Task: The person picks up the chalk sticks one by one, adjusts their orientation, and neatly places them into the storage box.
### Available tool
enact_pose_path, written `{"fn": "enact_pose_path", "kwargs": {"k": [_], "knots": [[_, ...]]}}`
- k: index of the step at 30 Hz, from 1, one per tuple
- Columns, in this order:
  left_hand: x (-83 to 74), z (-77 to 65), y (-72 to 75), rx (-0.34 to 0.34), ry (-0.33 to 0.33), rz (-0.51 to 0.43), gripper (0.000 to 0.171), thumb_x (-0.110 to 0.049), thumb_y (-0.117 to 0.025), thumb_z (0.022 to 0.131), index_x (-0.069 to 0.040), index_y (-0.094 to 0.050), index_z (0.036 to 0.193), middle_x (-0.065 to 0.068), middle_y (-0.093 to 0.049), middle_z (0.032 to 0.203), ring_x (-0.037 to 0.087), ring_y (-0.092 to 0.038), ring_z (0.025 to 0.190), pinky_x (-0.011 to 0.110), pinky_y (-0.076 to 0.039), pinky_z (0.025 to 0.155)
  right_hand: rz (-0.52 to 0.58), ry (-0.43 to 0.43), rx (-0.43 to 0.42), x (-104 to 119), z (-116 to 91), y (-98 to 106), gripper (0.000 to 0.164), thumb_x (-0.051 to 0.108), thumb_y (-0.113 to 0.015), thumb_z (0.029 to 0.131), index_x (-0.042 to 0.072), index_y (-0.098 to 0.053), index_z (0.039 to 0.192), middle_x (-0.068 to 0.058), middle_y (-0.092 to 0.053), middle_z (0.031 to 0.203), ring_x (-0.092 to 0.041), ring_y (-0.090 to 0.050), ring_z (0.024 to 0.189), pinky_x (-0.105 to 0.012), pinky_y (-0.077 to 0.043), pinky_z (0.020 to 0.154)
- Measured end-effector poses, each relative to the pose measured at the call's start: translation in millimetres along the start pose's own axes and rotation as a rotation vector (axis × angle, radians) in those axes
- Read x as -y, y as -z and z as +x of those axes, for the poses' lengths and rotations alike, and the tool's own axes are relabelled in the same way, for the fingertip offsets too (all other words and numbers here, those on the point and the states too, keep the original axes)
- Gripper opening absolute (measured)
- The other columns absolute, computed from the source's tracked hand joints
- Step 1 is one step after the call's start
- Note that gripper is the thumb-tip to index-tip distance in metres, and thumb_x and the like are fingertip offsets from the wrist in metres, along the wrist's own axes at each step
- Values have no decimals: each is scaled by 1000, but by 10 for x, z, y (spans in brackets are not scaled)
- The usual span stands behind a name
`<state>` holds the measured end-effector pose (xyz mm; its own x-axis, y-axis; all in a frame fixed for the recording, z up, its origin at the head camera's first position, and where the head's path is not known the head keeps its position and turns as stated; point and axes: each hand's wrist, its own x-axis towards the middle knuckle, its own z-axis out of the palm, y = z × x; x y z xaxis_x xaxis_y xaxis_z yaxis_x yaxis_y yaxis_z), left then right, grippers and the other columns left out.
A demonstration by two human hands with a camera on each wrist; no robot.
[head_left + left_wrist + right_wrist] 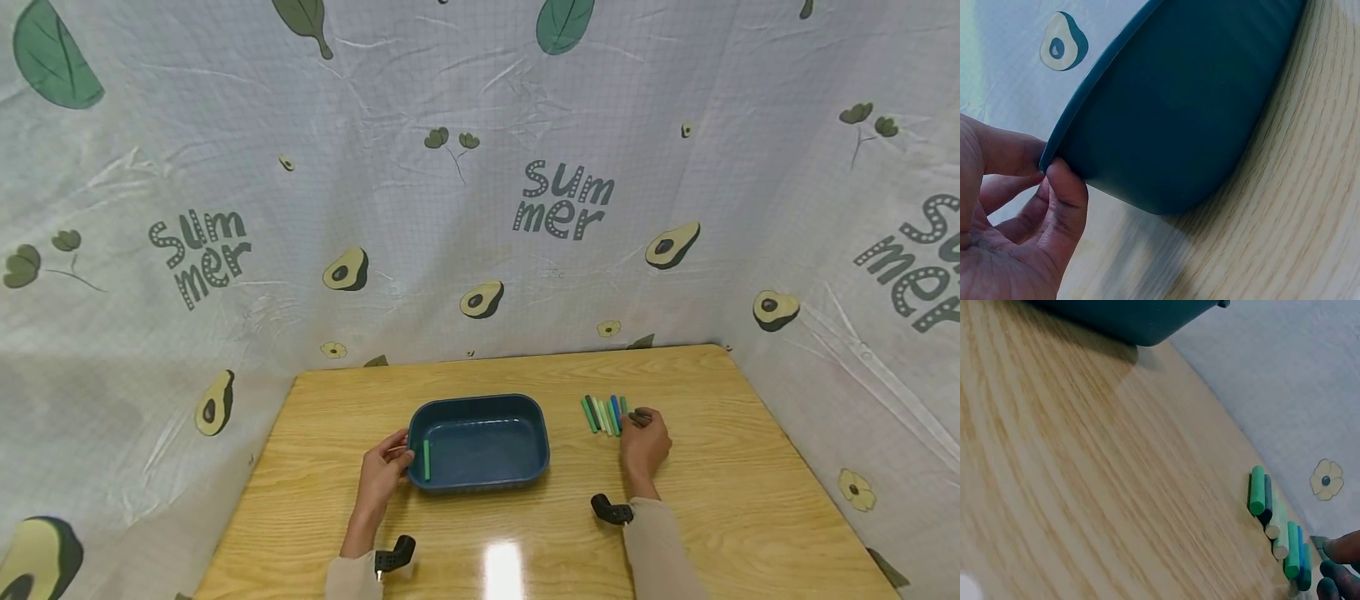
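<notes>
In the head view a dark teal tray (pixel 480 486) lies on the table, with one green chalk stick (pixel 427 460) inside near its left wall. My left hand (pixel 382 475) pinches the tray's left rim between thumb and fingers; the left wrist view shows this grip on the rim (pixel 1094 69) up close. To the right, several chalk sticks (pixel 602 415) in greens, pale yellow, blue and a dark shade lie side by side. My right hand (pixel 647 442) is at the right end of that row, fingers bent. Its fingertips (pixel 1338 547) are partly cut off, so whether they pinch anything is unclear.
The wooden table (pixel 480 533) reaches back to a pale cloth backdrop (pixel 420 208) printed with avocados, leaves and lettering, which also hangs along both sides. Bare tabletop separates the tray from the chalk row. Both wrists carry a small black camera (pixel 611 509).
</notes>
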<state>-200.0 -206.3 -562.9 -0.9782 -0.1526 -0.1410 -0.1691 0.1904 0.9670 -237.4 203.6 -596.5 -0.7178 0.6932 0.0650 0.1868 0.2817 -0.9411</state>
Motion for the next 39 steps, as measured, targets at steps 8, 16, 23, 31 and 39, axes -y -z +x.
{"fn": "enact_pose_path", "kwargs": {"k": [8,16,23,31,39], "knots": [[6,8,-8,-3,-8,-3,44,0,-59,94,-3,-55,138,22,-56,130,11,-57,97,22,-51,67,-11,-23,-18,-51,8,-60,31,9,-64,92,-2,-61,120,-27,-68,112,-41,-65,100,-55,-47,89],[8,1,-5,-7,-6,-7,44,0,-59,94,-2,-55,137,22,-56,129,12,-57,97,22,-51,66,-79,13,-24,-69,27,-91,29,8,-63,90,-3,-62,117,-28,-69,109,-44,-64,97,-56,-45,87],[0,-2,-6,-7,-5,-12,44,0,-60,93,-3,-55,138,22,-56,129,11,-57,96,23,-51,66,-148,33,-15,-58,23,-111,25,10,-63,90,0,-64,113,-25,-70,105,-43,-65,94,-55,-46,82],[-5,-3,-7,-5,-9,-9,44,0,-59,94,-3,-55,138,22,-56,130,13,-56,99,22,-52,67,-124,38,-12,-72,37,-129,25,7,-62,89,-1,-65,112,-24,-69,106,-40,-66,96,-54,-47,84],[-9,6,-10,-10,-3,-5,44,0,-59,94,-2,-54,138,22,-56,130,13,-58,98,23,-52,66,-52,53,-1,-60,33,-77,24,4,-61,90,-2,-65,112,-26,-69,110,-41,-66,99,-53,-48,87]]}}
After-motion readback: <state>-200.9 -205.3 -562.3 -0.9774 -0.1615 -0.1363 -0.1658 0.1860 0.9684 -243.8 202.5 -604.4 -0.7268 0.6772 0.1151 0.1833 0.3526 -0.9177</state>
